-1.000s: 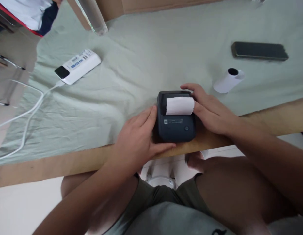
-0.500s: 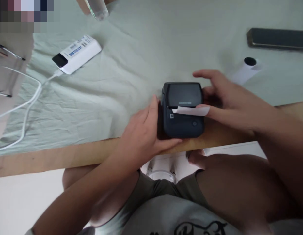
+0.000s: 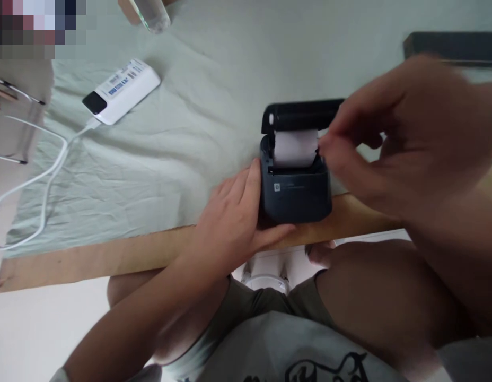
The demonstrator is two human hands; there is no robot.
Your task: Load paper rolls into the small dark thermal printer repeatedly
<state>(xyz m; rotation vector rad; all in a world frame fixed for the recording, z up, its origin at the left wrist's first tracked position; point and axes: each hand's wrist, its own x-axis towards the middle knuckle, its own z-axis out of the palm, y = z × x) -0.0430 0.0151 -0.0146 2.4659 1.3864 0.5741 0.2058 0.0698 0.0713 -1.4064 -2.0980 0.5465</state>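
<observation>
A small black label printer point(image 3: 297, 199) sits at the table's near edge with its lid point(image 3: 301, 114) raised. Inside it lies a white paper roll point(image 3: 294, 149). My left hand point(image 3: 232, 215) steadies the printer, its fingers along the left side and the thumb across the lower front. At the right end of the roll, my right hand point(image 3: 373, 138) has thumb and forefinger pinched together, blurred by motion. Whatever is between those fingertips is too small to make out. Part of the lid's right end is behind this hand.
To the left lies a white power bank point(image 3: 122, 91) with a white cable point(image 3: 57, 170) plugged in. A clear glass point(image 3: 154, 16) stands at the back. A dark, long case point(image 3: 456, 46) lies at the far right. Pale green cloth point(image 3: 198, 116) covers the table behind its bare wooden edge point(image 3: 106, 254).
The printer's lid has gone from closed to raised, uncovering the paper roll. My right hand has moved up and inward over the roll. My left hand stays put.
</observation>
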